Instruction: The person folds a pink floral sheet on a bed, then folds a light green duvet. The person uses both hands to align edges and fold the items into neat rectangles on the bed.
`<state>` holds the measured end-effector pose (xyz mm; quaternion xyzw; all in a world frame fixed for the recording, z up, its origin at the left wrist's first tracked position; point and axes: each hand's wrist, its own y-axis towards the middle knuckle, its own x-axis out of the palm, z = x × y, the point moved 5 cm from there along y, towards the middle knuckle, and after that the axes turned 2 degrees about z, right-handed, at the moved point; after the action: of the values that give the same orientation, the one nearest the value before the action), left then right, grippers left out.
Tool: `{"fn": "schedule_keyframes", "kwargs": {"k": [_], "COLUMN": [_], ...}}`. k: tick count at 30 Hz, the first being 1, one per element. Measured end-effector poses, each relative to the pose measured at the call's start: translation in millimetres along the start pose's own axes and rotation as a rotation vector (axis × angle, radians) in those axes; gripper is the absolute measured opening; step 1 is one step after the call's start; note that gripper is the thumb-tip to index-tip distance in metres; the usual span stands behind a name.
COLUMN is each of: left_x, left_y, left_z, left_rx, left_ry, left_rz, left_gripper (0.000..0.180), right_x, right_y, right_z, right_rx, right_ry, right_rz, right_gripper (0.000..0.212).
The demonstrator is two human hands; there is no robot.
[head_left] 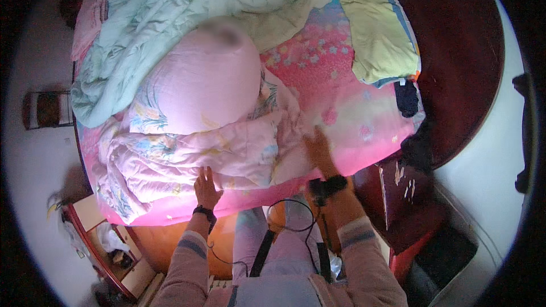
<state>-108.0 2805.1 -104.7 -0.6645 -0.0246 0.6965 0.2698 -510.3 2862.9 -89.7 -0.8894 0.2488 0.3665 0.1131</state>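
Pale pink cloth (202, 99), domed and smooth, rumpled nearer, blue-and-yellow floral

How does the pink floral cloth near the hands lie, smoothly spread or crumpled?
Crumpled: the pink floral cloth shows wrinkles and bunched folds just beyond the left hand.

The left hand (208, 190) touches rumpled pink bedding (227, 149).
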Motion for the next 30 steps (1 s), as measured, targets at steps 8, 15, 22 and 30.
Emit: {"fn": "schedule_keyframes", "kwargs": {"k": [8,15,22,30], "left_x": [27.2,21.8,-90.7,-106.0], "left_y": [-2.8,19.7,154.9,173.8], "left_z": [123.2,147.3,-23.4,-66.1], "left_rx": [0.698,0.663,-0.049,-0.023], "left_ry": [-0.290,-0.497,-0.830,-0.657], "left_rz": [-0.356,-0.549,0.366,0.334], "left_gripper": [0.026,0.037,0.031,0.040], "right_x": [-245.9,-181.1,-101.4,-14.9], "right_y": [-115.8,-144.2,88.7,131.2], "right_z": [160.6,279.8,148.5,-5.0], "right_rx": [0.448,0.498,0.071,-0.185], "right_ry": [0.678,-0.437,-0.028,-0.071], "right_rz": [0.408,-0.117,0.193,0.023], "right_gripper": [0.014,0.032,0.042,0.041]}}
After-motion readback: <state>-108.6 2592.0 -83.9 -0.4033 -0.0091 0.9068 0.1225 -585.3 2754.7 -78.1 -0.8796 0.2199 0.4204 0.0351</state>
